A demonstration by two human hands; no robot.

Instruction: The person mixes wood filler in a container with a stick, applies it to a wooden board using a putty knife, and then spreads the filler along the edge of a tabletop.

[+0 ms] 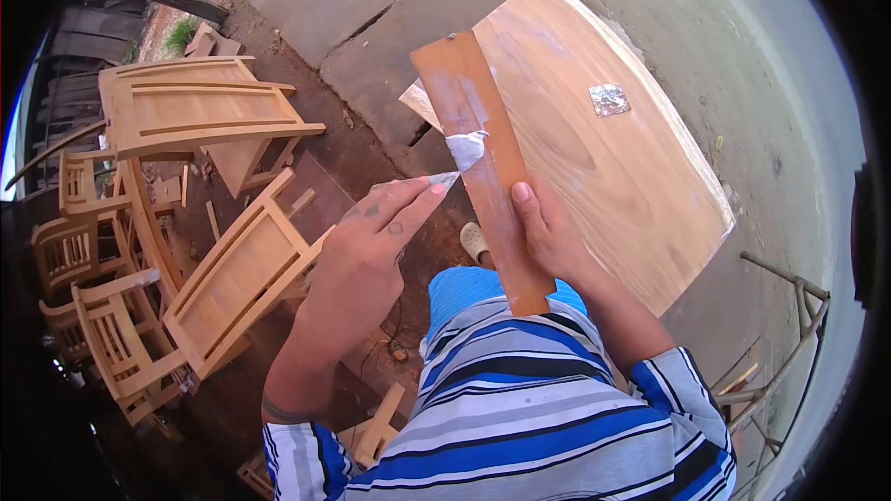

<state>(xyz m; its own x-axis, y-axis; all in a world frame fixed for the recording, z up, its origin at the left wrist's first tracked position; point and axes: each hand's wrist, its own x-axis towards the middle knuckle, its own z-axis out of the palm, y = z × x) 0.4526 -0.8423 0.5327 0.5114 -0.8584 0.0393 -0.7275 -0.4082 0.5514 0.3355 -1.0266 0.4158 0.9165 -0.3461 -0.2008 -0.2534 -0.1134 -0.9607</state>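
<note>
Board (495,206) slants up from my waist, held in my right hand (560,239) with the thumb on top; white paste (467,149) clings to its face. My left hand (360,237) grips a scraper (447,179), its tip at the board's edge, just beside the paste. To the right lies a panel (580,162) bearing foil (610,100).

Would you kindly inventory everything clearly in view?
Strip: one, brown, centre
Paste: one lump, white, on the strip
Blade: one, grey, beside the strip
Panel: one, light brown, upper right
Square sheet: one, silvery, on the panel
Wooden furniture: several pieces, light brown, left
Pole frame: one, brown, right edge
Plant: one, green, upper left
Shoe: one, cream, beside the strip
Lower garment: one, blue, lower centre
Shirt: one, blue-striped, bottom
Left hand: one, holding the blade
Right hand: one, holding the strip
</note>
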